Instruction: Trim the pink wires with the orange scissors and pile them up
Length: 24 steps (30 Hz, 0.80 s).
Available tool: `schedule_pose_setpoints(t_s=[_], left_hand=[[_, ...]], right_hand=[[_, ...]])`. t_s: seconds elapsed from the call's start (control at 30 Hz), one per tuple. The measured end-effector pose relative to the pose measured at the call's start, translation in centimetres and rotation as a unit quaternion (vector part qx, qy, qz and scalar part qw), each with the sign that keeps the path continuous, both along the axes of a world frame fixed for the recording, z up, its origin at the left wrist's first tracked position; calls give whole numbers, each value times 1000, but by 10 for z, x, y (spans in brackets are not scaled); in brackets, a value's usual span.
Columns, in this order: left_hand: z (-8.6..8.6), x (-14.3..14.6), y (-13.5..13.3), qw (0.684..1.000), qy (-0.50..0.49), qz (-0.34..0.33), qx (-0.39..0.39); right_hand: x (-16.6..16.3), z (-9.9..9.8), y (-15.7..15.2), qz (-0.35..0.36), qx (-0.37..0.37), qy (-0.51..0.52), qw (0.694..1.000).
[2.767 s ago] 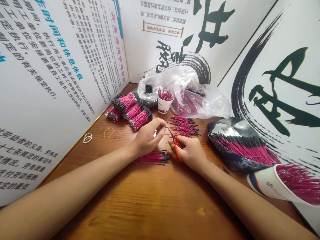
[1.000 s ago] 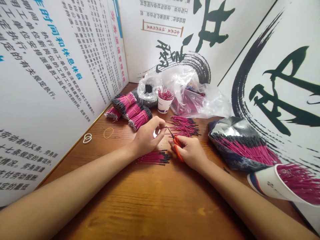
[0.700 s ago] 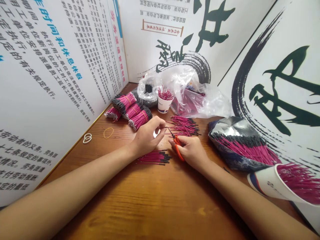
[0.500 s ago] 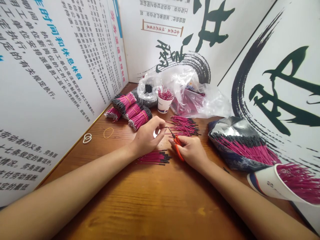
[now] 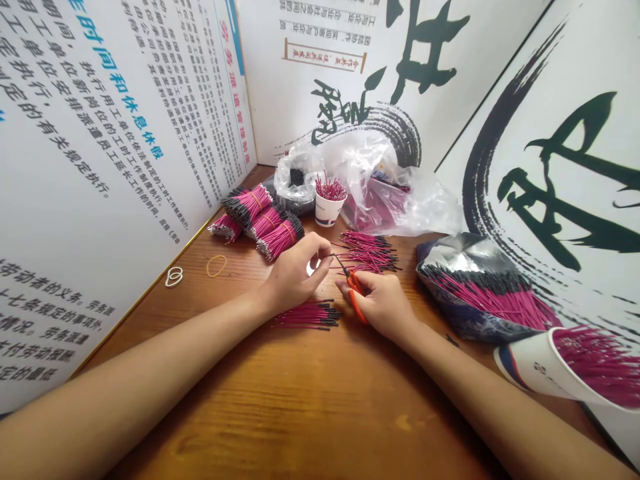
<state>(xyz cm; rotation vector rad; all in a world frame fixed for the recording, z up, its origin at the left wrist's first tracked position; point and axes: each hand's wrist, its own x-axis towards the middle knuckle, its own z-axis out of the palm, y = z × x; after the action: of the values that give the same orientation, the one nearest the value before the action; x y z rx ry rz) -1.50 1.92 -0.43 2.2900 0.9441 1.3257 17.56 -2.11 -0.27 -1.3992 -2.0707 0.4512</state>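
Note:
My left hand (image 5: 299,270) is closed in a pinch, thumb against forefinger, on what looks like a thin wire, mostly hidden by the fingers. In my right hand (image 5: 383,301) is a pair of orange-handled pliers (image 5: 356,298). Their slim dark jaws reach up to the left fingertips. Under the left wrist lies a row of pink wires with black ends (image 5: 309,316). Behind the pliers, a looser pile of similar wires (image 5: 370,252) rests on the wooden table (image 5: 300,407).
Banded wire bundles (image 5: 273,223) are stacked at the back left, beside a paper cup of wires (image 5: 330,202) and clear plastic bags (image 5: 430,200). At right are an open bag of wires (image 5: 483,293) and a tipped cup (image 5: 535,363). Rubber bands (image 5: 217,266) lie left. Printed panels surround the table.
The pliers and my right hand have shifted very slightly; the jaws stay at the left fingertips. My left hand and everything else look the same.

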Motion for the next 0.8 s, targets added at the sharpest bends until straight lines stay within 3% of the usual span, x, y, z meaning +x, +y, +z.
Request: schedule_pose_setpoints(t_s=[0.8], left_hand=[[-1,0,0,1000,-3,-1,-10]], right_hand=[[0,1,0,-3,-4,-10,1000]])
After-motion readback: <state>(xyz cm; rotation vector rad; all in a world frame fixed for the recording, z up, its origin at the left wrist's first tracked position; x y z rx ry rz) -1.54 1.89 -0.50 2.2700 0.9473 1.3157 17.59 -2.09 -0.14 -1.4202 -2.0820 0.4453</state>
